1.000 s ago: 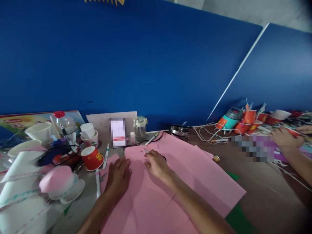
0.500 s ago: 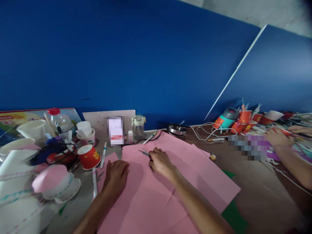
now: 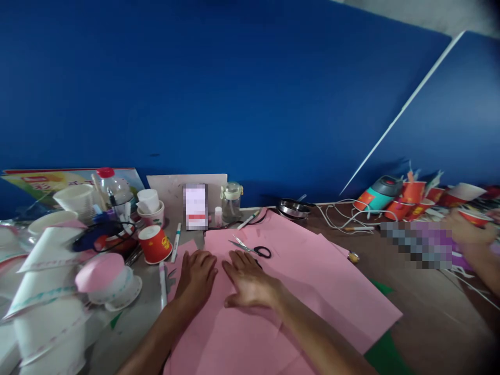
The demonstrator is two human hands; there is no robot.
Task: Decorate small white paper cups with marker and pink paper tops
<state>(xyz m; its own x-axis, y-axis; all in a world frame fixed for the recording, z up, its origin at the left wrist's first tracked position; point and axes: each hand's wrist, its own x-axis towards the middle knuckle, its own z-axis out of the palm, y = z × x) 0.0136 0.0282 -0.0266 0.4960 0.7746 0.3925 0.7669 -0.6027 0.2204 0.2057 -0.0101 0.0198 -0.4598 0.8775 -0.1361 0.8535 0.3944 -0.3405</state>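
Large sheets of pink paper (image 3: 312, 265) lie overlapping across the table. My left hand (image 3: 198, 273) rests palm-down at the left side of the top sheet, fingers lying on the paper and holding nothing. Beside it, my right hand (image 3: 250, 281) is spread flat on the same sheet, thumb apart, with nothing in it. A pair of scissors (image 3: 245, 246) with black handles lies on the paper just beyond the right hand's fingertips, blades slightly parted. The right hand hides part of one handle loop. A smaller pink paper piece (image 3: 190, 248) lies beyond the left hand.
At the left stand stacked white paper cups (image 3: 50, 297), a pink-topped cup (image 3: 102, 276), a red paper cup (image 3: 154, 245) and markers (image 3: 176, 242). A phone (image 3: 195, 207) and clear jar (image 3: 233, 202) stand behind. Tape rolls (image 3: 292, 208) and a cable (image 3: 332, 214) lie right; another person's hand (image 3: 469, 232) holds a cup.
My right hand has let go of the scissors, which now lie on the paper, and has flattened out nearer to me. My left hand stays by the sheet's left side. The view has shifted left.
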